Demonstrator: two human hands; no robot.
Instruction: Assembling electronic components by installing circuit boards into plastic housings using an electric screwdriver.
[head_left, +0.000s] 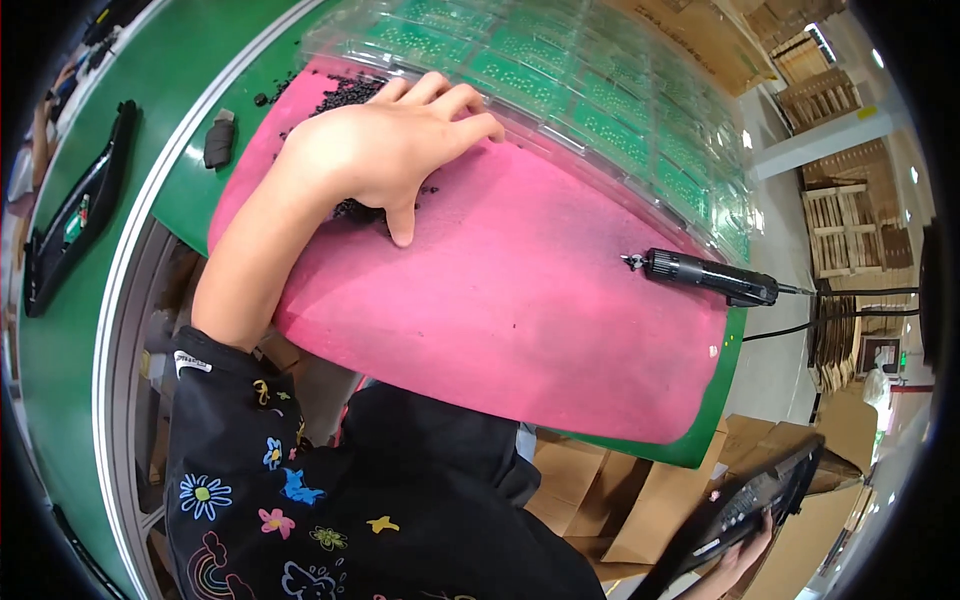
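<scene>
My left hand (375,145) reaches over the far left of a pink mat (560,340). Its fingers are spread, with the thumb pointing down toward the mat and the fingertips close to a clear plastic tray (460,85). Beneath and beside this hand lie small black pieces (350,93), too small to make out exactly. Low at the right edge, away from the mat, my right hand (745,555) grips a long glossy black plastic housing (735,510), held tilted. A black electric screwdriver (705,275) rests on the mat's right side, its tip facing left.
Green circuit boards (525,85) fill the tray's compartments. On the green surface at left lie another black housing (85,205) and a small dark grey object (219,140). A metal rail (150,180) runs alongside. Open cardboard boxes (640,500) stand at lower right; a cable (860,292) trails right.
</scene>
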